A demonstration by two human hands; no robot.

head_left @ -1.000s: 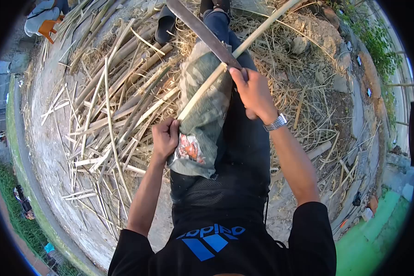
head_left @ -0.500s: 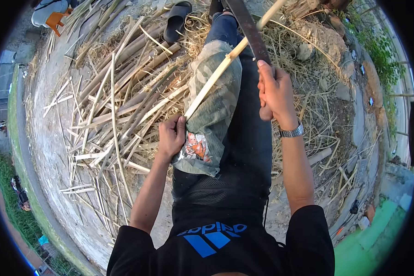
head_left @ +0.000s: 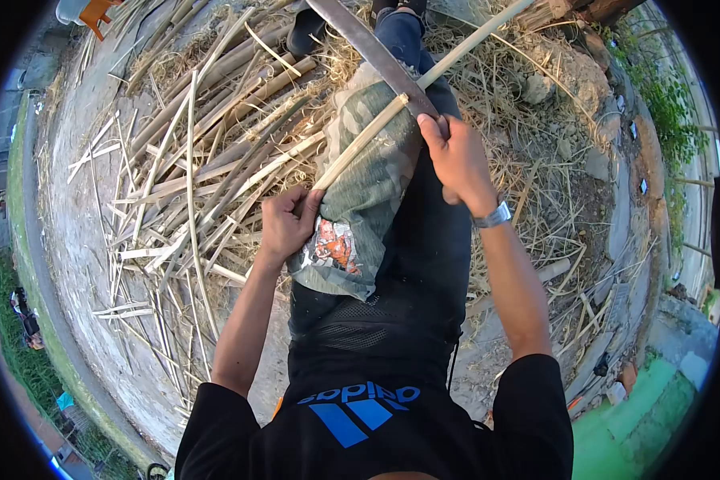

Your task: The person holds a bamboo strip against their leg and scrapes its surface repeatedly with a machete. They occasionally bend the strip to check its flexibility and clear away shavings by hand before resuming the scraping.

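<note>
My left hand [head_left: 290,221] pinches the near end of a pale bamboo strip [head_left: 358,146], which slants up to the right across my thigh. In my right hand [head_left: 461,166] is a machete [head_left: 368,50], its long dark blade pointing up and left. The blade crosses the strip near a rough, raised spot; the exact contact of the edge is hard to make out. Under the strip, a camouflage cloth [head_left: 368,192] covers my leg, with an orange and white torn patch [head_left: 336,245] beside my left hand. My right fingers hide the machete's handle.
Split bamboo pieces [head_left: 192,176] lie heaped on the ground to the left. Curly shavings [head_left: 528,184] cover the ground to the right. A dark sandal [head_left: 306,34] is near the top, and rubble [head_left: 572,72] lies at the upper right.
My right hand has come lower and slightly left, and the machete blade has swung further left across the strip. My left hand still grips the strip, a little further left in view.
</note>
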